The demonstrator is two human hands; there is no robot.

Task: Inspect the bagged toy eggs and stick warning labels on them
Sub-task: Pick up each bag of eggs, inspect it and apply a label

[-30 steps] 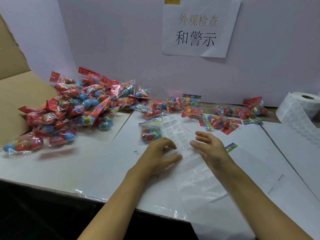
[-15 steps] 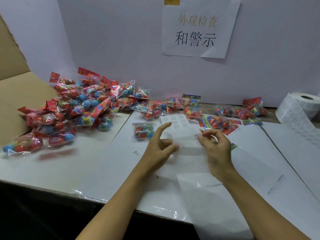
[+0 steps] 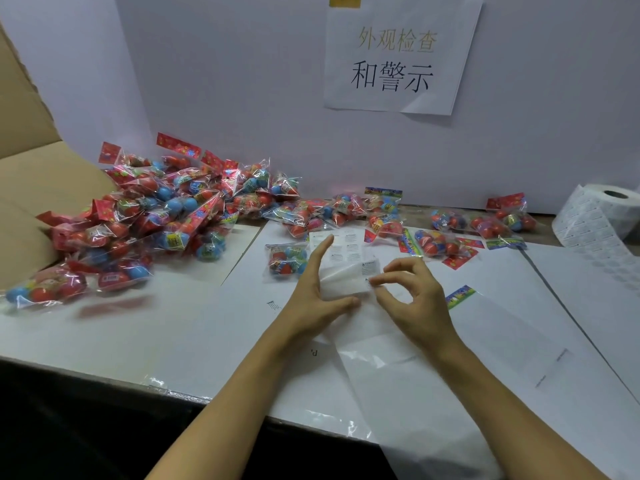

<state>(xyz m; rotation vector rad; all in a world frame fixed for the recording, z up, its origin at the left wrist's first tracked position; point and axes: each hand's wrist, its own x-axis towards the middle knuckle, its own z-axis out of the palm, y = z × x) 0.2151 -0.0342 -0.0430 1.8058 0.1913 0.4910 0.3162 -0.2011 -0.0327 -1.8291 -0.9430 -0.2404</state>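
Observation:
A strip of white warning labels (image 3: 341, 268) curls up off the table between my hands. My left hand (image 3: 317, 296) holds its left side, thumb below and index finger raised along the strip. My right hand (image 3: 412, 299) pinches a label at the strip's right edge between thumb and forefinger. One bag of red and blue toy eggs (image 3: 285, 261) lies just left of my left hand. A big heap of bagged eggs (image 3: 156, 216) covers the left of the table, and a few more bags (image 3: 481, 226) lie at the back right.
A roll of labels (image 3: 599, 220) stands at the far right, its tail trailing over the table. A brown cardboard box flap (image 3: 27, 188) rises at the left. White paper sheets (image 3: 502, 327) cover the table, and a paper sign (image 3: 398, 57) hangs on the back wall.
Both hands lifted off the flat label strip. The left hand raised and bent the strip upward, and the right hand's fingers closed on a label at its edge.

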